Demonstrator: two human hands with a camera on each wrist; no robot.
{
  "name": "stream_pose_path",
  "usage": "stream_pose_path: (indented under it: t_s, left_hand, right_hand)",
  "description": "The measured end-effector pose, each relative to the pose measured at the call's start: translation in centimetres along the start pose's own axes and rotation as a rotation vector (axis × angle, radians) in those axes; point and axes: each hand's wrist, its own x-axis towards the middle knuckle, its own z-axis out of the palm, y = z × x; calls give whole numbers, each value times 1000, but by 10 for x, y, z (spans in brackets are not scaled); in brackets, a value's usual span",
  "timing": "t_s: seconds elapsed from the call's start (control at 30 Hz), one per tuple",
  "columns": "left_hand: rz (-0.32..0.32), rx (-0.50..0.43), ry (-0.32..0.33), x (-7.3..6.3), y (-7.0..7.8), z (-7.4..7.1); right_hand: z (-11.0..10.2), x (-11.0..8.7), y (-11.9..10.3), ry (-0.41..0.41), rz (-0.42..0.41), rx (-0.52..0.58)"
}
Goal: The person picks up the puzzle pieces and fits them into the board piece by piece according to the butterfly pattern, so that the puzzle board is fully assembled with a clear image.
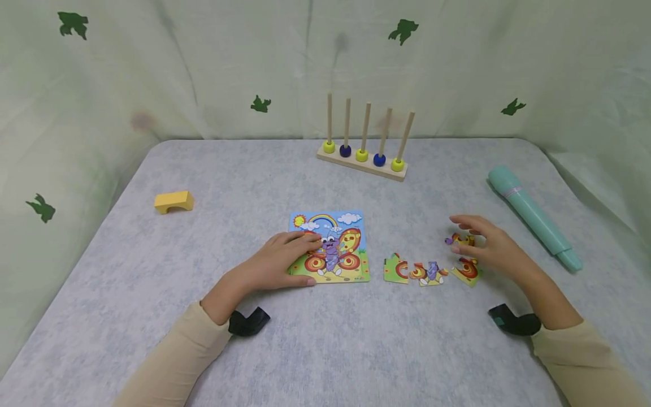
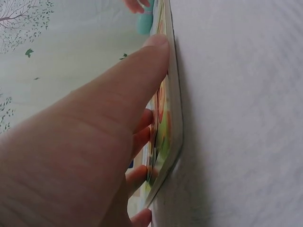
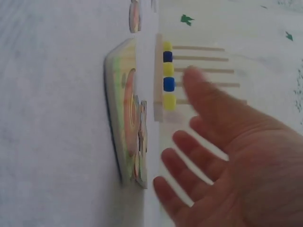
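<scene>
Left grip (image 1: 280, 257): rested across the left part of the puzzle board (image 1: 330, 277), fingers extended, nothing clasped.
Right grip (image 1: 485, 243): held loosely parted, thumb apart from fingers, over the rightmost loose pieces (image 1: 431, 277); nothing is grasped.
Puzzle board: laid flat on the worktop (image 1: 325, 339), printed with a butterfly.
Loose pieces: spread right of the board.
Turquoise tube (image 1: 533, 212): laid beyond the right grip.
Peg stand (image 1: 368, 167): placed behind, 5 pegs (image 1: 367, 127) fitted.
Yellow arch block (image 1: 174, 200): set far left.
</scene>
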Motion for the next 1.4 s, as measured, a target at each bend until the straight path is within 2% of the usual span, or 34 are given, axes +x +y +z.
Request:
stream_pose_path:
  t_s: [0.23, 0.4, 0.67, 0.9, 1.0, 1.2, 1.4]
  left_hand:
    - [2, -6, 5, -1, 0, 1]
    - [8, -12, 14, -1, 0, 1]
    - [21, -16, 13, -1, 0, 1]
    - [16, -20, 22, -1, -1, 3]
    - [14, -20, 28, -1, -2, 3]
    - [6, -39, 24, -2, 0, 3]
    - [2, -41, 19, -2, 0, 2]
  right_hand:
    - [2, 2, 17, -25, 3, -30]
    - [3, 2, 21, -30, 20, -56]
    - [5, 1, 17, 35, -23, -150]
    - [2, 1, 3, 80, 15, -171]
    - [3, 4, -8, 123, -36, -163]
    - [15, 13, -39, 211, -225, -114]
    - [40, 28, -74, 212, -384, -44]
